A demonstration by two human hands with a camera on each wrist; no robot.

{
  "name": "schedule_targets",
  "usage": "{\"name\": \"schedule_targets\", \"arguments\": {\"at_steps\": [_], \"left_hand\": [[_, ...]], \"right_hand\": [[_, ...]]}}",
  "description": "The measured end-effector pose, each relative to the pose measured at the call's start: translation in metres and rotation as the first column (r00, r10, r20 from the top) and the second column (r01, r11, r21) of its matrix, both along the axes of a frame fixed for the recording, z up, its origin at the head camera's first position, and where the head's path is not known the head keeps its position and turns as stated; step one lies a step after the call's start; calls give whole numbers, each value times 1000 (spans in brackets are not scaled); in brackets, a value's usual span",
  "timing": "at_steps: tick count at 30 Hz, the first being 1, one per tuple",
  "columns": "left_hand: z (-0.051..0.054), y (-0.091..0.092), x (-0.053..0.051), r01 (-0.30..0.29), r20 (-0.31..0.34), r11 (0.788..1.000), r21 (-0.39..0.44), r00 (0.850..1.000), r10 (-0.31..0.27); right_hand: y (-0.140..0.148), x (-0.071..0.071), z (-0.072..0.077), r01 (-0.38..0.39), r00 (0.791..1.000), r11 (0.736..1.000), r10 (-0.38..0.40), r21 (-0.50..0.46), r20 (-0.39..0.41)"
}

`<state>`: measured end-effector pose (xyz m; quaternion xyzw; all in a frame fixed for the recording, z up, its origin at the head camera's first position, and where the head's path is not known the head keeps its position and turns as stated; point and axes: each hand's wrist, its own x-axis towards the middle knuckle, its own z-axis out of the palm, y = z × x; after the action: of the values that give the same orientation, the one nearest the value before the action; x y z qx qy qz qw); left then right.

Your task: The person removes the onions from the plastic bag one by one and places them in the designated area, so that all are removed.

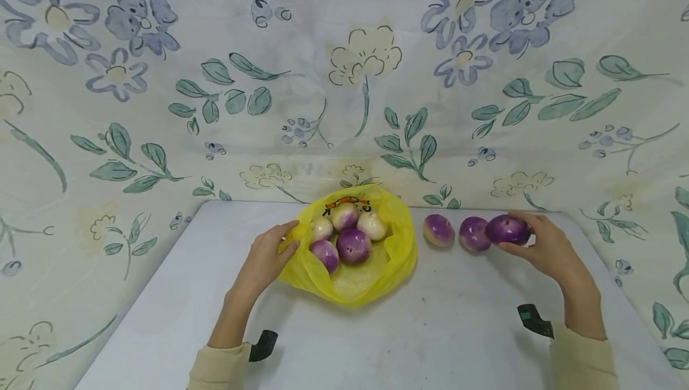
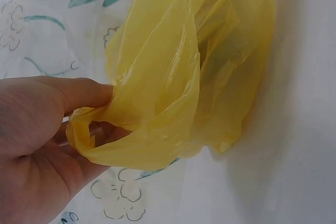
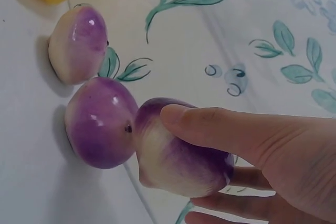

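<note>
A yellow plastic bag point(image 1: 401, 252) stands with its mouth spread wide, holding several purple-and-white turnips point(image 1: 353, 246). On the bag's left side, my left hand point(image 1: 265, 259) grips the rim; in the left wrist view the thumb lies against the plastic point(image 2: 152, 77) and the fingers are partly hidden behind a fold. Far to the right, my right hand point(image 1: 550, 250) holds a turnip point(image 3: 178, 156) between thumb and fingers. This turnip is at the right end of a row, beside a second turnip point(image 3: 102, 123); whether they touch I cannot tell. A third turnip point(image 1: 438, 230) lies nearer the bag.
The white tabletop point(image 1: 398, 342) extends in front of the bag. Behind it hangs a flower-printed cloth point(image 1: 323, 85), close to the bag and the turnips. Dark curved pieces point(image 1: 264, 346) jut from both sleeves near the wrists.
</note>
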<state>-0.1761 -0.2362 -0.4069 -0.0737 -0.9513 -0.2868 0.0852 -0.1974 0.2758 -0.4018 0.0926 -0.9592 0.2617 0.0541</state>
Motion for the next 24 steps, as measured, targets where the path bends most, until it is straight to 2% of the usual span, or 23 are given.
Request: {"name": "schedule_targets", "arguments": {"at_steps": [13, 24], "left_hand": [[-1, 0, -1, 8, -15, 1000, -10, 1000, -9], [-1, 0, 0, 8, -5, 1000, -6, 1000, -8]], "right_hand": [[5, -2, -7, 39, 998, 999, -39, -2, 54], [13, -9, -19, 72, 990, 997, -72, 6, 121]]}}
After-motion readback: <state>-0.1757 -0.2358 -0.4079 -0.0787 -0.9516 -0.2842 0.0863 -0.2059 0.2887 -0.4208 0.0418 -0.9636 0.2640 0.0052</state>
